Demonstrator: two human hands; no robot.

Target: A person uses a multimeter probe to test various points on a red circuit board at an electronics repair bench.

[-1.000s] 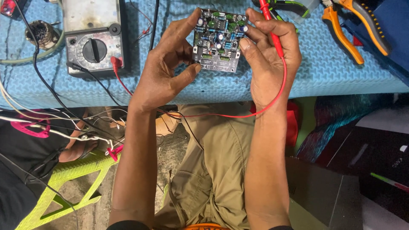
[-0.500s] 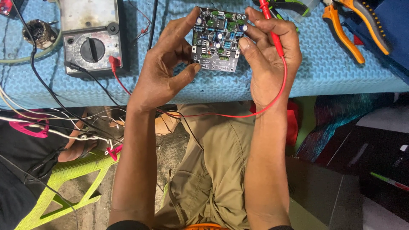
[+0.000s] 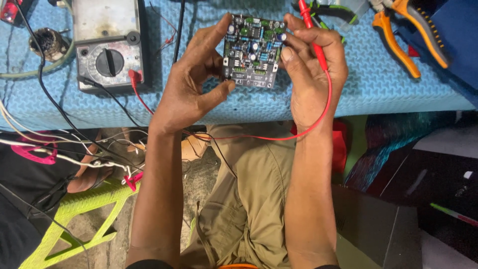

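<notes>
The left hand [image 3: 191, 92] and right hand [image 3: 311, 74] clasp a small dark green populated circuit board [image 3: 253, 51] by its edges above the blue textured mat [image 3: 378, 84], the right hand also gripping a red test probe [image 3: 313, 35]. Judged step: inspection before probing; the next move calls for a steady board and a freed probe tip. The grey analogue multimeter [image 3: 109, 45] lies at nine o'clock.

Two hands: left hand [image 3: 191, 94], right hand [image 3: 313, 74]. One circuit board [image 3: 253, 52], held between both. One red probe [image 3: 311, 25] in the right hand, with one red lead [image 3: 279, 138] trailing off it. One meter [image 3: 108, 45] with one dial on the desk [image 3: 378, 84], and two plugs in it, one red, one black. One pair of orange-handled pliers [image 3: 408, 37]. One green-handled tool [image 3: 331, 12] at the top edge, partly cut off. One small round part [image 3: 47, 42] at the left of the desk. Two pink clips [image 3: 37, 154] among the loose wires below the desk; wire count cannot be told. One green plastic stool [image 3: 74, 219].
</notes>
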